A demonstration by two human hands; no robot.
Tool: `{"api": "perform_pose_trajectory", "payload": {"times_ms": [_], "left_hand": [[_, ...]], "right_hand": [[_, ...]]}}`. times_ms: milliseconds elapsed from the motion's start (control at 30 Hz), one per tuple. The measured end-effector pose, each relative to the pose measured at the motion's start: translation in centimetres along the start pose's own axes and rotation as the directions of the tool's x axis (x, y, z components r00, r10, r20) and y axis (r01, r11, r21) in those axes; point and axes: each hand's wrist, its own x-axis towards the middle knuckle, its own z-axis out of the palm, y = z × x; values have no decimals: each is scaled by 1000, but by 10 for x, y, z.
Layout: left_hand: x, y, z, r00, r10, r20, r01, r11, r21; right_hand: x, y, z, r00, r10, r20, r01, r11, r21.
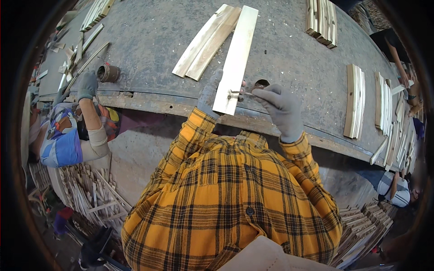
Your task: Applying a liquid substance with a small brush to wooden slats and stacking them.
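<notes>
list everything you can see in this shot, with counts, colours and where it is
table: one, grey, across the upper view
held board: one, pale wood, in the left hand
loose boards: two, pale tan, side by side left of the held board
thin tool: one, colour unclear, in the right hand
pots: two, brown and dark, left and beside right hand
board stacks: at least four, tan, upper left, upper right, right
wood scraps: several, tan, left tabletop
wood piles: at least two, brownish, lower left and right
co-workers: at least three, left and right
plaid shirt: one, yellow-black, centre
left hand: one, grey glove
right hand: one, grey glove
</notes>
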Motion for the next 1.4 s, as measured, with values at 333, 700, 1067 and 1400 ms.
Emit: {"api": "perform_pose_trajectory", "payload": {"times_ms": [333, 700, 1067, 1400], "left_hand": [[-1, 4, 1, 998, -9, 59, 13, 998, -59], [3, 1, 2, 994, 85, -65, -83, 996, 30], [7, -3, -4, 992, 83, -97, -88, 995, -48], [8, -5, -9, 994, 95, -59, -95, 995, -9]], "right_hand": [[-5, -4, 16, 986, -133, -96, 93, 935, -342], [-22, -17, 31, 987, -130, -99, 43, 793, -608], [-25, -20, 34, 988, -56, -143, -33, 829, -558], [-30, -8, 41, 978, -89, -187, -13, 874, -486]]}}
